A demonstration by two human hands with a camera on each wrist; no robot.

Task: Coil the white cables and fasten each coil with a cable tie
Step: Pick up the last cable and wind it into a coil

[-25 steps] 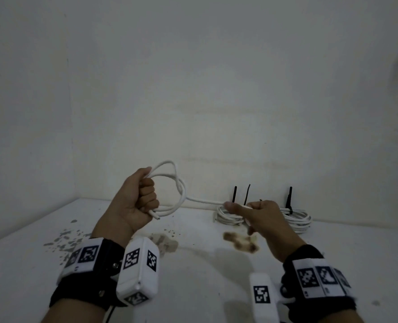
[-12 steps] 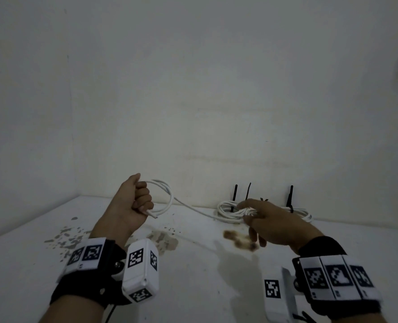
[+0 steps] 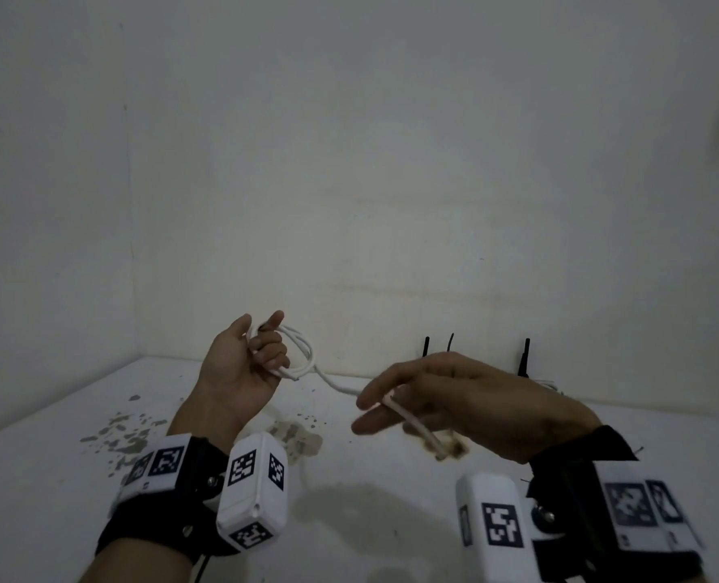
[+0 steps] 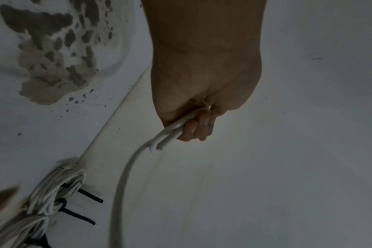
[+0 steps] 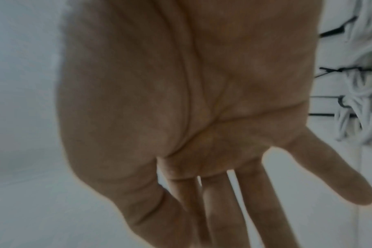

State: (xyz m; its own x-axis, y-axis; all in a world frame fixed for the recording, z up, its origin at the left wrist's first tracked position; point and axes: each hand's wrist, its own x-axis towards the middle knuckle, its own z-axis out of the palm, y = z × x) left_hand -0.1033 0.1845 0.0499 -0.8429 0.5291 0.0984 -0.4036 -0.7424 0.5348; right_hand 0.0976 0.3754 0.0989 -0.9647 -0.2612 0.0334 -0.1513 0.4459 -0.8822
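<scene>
While tied coils (image 4: 53, 189) lie lower left, the left hand (image 3: 239, 372) grips a few loops of white cable (image 3: 303, 363); the right hand (image 3: 454, 397), fingers straight, guides more.

no readable text, only coded square markers (image 3: 165, 460) on wristbands

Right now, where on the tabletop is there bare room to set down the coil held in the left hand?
Bare tabletop lies between the two wrists, short of the brown stain, and at the far right. It is crowded along the back wall, where the tied coils lie. The left hand grips the cable.
</scene>
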